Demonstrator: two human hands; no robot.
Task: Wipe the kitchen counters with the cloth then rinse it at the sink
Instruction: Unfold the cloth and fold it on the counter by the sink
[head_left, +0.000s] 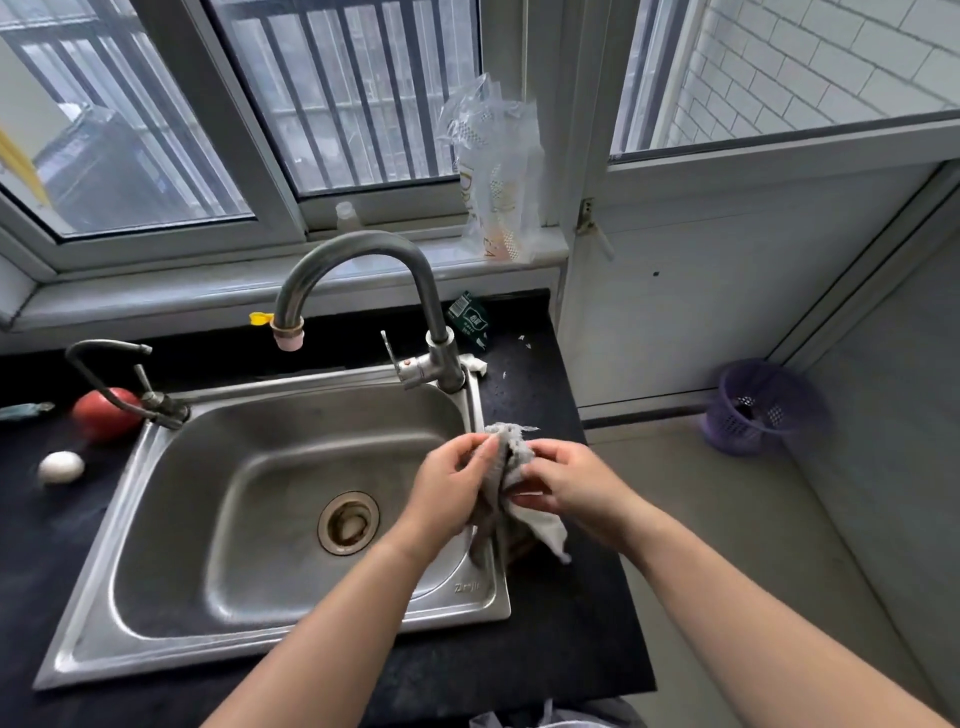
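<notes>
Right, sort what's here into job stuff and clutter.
Job:
cloth, held by left hand and right hand
sink
tap
counter

Clutter:
tomato
egg
plastic bag
green packet
purple basket

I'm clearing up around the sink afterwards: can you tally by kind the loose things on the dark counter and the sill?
Tomato: 1
Egg: 1
Green packet: 1
Plastic bag on the sill: 1
Small clear bottle on the sill: 1
Cloth, in the grip of both hands: 1
Total: 6
</notes>
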